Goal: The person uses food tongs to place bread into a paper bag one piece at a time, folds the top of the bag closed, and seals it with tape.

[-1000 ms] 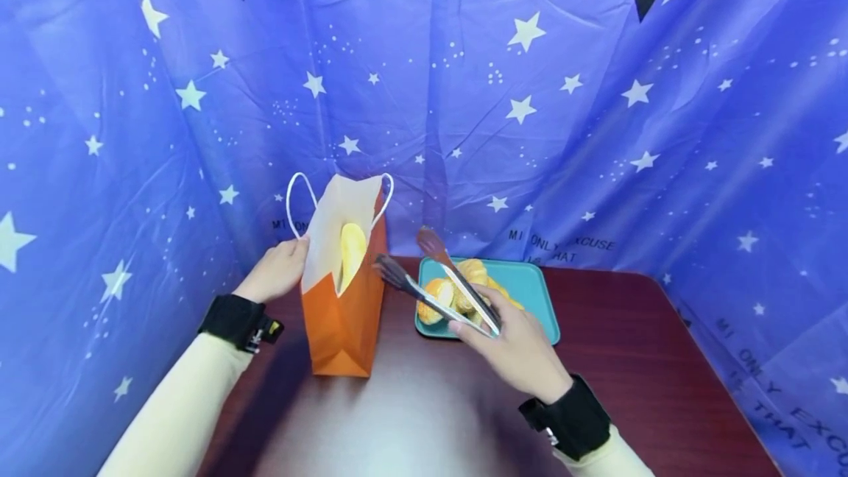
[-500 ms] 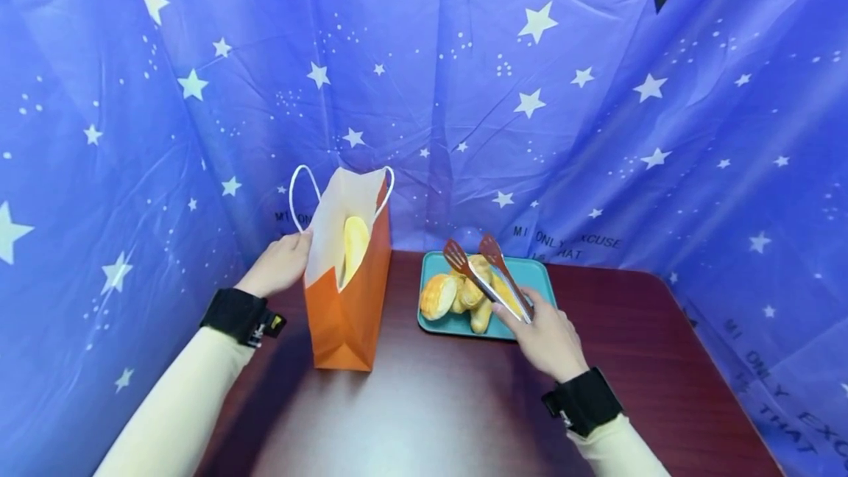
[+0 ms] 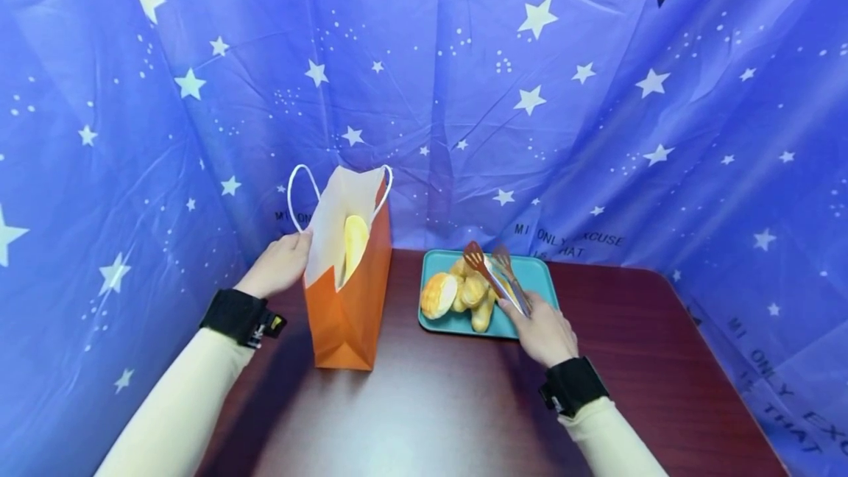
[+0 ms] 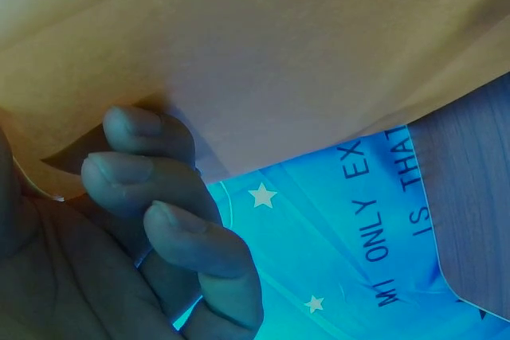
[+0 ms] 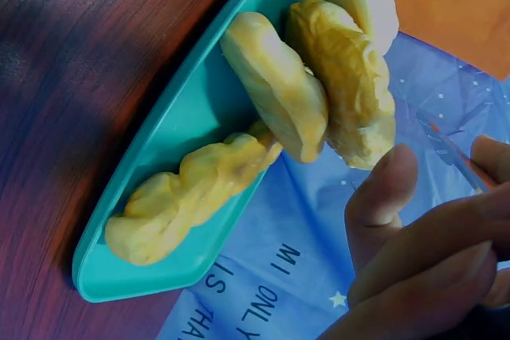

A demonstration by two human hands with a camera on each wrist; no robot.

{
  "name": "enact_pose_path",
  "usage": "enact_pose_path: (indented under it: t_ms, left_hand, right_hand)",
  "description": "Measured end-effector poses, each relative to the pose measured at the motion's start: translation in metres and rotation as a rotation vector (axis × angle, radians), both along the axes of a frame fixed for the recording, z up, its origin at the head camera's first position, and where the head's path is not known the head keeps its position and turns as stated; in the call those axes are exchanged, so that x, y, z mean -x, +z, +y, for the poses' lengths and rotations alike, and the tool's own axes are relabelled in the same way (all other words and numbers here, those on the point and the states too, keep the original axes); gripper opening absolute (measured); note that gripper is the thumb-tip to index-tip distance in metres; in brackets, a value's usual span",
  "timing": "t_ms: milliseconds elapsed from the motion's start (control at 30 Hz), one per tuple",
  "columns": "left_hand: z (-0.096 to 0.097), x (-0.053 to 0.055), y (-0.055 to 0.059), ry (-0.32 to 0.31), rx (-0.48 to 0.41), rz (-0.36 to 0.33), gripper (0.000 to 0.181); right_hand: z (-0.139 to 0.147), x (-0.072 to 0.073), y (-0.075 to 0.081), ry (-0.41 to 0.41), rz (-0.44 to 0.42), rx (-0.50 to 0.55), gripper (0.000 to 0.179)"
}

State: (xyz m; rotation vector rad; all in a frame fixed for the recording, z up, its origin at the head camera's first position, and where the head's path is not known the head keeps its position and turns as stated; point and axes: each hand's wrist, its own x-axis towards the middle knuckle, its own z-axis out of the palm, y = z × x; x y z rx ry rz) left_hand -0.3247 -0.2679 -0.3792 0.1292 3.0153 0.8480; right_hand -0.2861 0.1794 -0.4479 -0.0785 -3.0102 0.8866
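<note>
An orange paper bag (image 3: 344, 330) with a white inside and white handles stands upright on the table, a long yellow bread (image 3: 355, 243) showing in its mouth. My left hand (image 3: 277, 265) grips the bag's left rim; its curled fingers (image 4: 179, 236) show against the paper in the left wrist view. My right hand (image 3: 547, 328) holds food tongs (image 3: 495, 277) with brown slotted heads, spread apart above the tray's breads. On the teal tray (image 3: 539, 282) lie several breads, among them a round bun (image 3: 439, 296) at the left and a twisted bread (image 5: 187, 197) in the right wrist view.
The dark reddish table (image 3: 424, 418) reaches under the bag and tray. A blue star-printed curtain (image 3: 411, 57) hangs close behind and along both sides. The bag stands left of the tray with a narrow gap between them.
My right hand has moved the tongs right, from beside the bag to above the tray's right part. The left hand stays at the bag's rim.
</note>
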Motion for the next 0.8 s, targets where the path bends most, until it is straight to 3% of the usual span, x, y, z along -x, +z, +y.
enact_pose_path:
  t_ms: [333, 800]
  left_hand:
    - [0.000, 0.001, -0.001, -0.010, 0.000, 0.010, 0.077]
    - [-0.002, 0.000, -0.003, -0.010, -0.008, 0.030, 0.074]
  right_hand:
    - [-0.014, 0.015, -0.010, 0.054, 0.037, -0.069, 0.055]
    - [-0.024, 0.010, -0.015, 0.058, 0.031, -0.101, 0.058]
